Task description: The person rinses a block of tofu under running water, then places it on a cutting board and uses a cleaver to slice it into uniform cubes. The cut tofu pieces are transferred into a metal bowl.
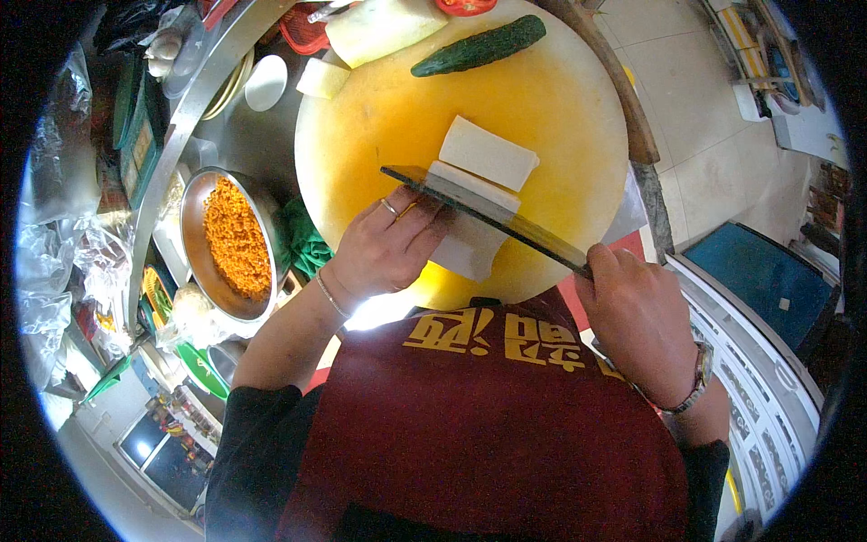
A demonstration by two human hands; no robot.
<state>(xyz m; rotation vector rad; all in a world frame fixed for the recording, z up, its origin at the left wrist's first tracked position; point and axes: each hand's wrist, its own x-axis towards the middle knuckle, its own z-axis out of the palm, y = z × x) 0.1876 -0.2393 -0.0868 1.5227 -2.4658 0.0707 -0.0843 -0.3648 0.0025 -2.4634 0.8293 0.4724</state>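
Note:
My right hand (630,315) grips the handle end of a dark, wide-bladed kitchen knife (498,227), which slants across a round cutting board (576,115). Beyond the blade lies a white block (489,152), possibly tofu, with a thin white slice (473,183) along its near side. Another pale piece (467,254) is on the near side of the knife, partly behind the blade. My left hand (396,240) rests with bent fingers against the blade and the near piece; its fingertips are hidden. A whole cucumber (479,46) lies at the board's far side.
Large pale melon-like pieces (383,30) and a cut tomato (466,5) sit at the board's far edge. To the left are a metal bowl of orange crumbly food (237,240), a green cloth (308,234) and a white dish (266,82). A wooden handle (642,135) borders the board's right side.

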